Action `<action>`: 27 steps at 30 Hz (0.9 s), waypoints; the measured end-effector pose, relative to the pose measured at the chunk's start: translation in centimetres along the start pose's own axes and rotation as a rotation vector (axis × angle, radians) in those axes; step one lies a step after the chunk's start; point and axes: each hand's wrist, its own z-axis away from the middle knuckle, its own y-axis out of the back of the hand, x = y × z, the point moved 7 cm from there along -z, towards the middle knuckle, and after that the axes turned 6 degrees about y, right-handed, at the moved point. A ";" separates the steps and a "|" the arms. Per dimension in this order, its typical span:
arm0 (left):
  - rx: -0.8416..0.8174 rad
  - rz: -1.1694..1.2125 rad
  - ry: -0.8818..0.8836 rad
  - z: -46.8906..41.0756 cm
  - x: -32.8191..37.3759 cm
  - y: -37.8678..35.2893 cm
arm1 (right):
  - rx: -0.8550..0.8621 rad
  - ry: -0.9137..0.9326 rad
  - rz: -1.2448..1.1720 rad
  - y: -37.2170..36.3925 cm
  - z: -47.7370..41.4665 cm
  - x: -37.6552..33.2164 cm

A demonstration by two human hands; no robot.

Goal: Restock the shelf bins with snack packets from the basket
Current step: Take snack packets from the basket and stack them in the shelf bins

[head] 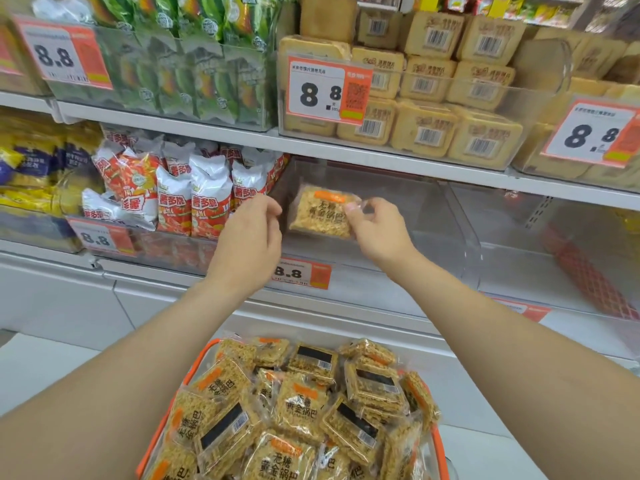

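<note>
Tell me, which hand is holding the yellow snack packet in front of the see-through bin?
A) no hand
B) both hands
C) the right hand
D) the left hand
C: the right hand pinches the snack packet by its right edge, while the left hand sits just to its left and holds nothing.
</note>
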 end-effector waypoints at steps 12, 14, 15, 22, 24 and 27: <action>-0.274 -0.238 -0.263 0.2 0.5 -5.0 | -0.177 -0.155 0.466 -6.9 -7.4 4.6; -0.277 -0.223 -0.253 0.0 0.0 -5.3 | -0.132 -0.197 0.472 -7.3 -8.5 5.3; -0.270 -0.217 -0.255 0.0 -0.1 -5.4 | -0.108 -0.228 0.465 -7.4 -8.8 5.7; -0.253 -0.177 -0.255 0.0 0.0 -5.5 | -0.187 -0.282 0.467 -7.9 -8.7 6.9; -0.256 -0.169 -0.249 -0.1 -0.1 -5.4 | -0.252 -0.315 0.382 -8.2 -8.3 7.6; -0.266 -0.158 -0.243 0.0 0.0 -5.2 | -0.321 -0.291 0.238 -8.3 -7.6 7.1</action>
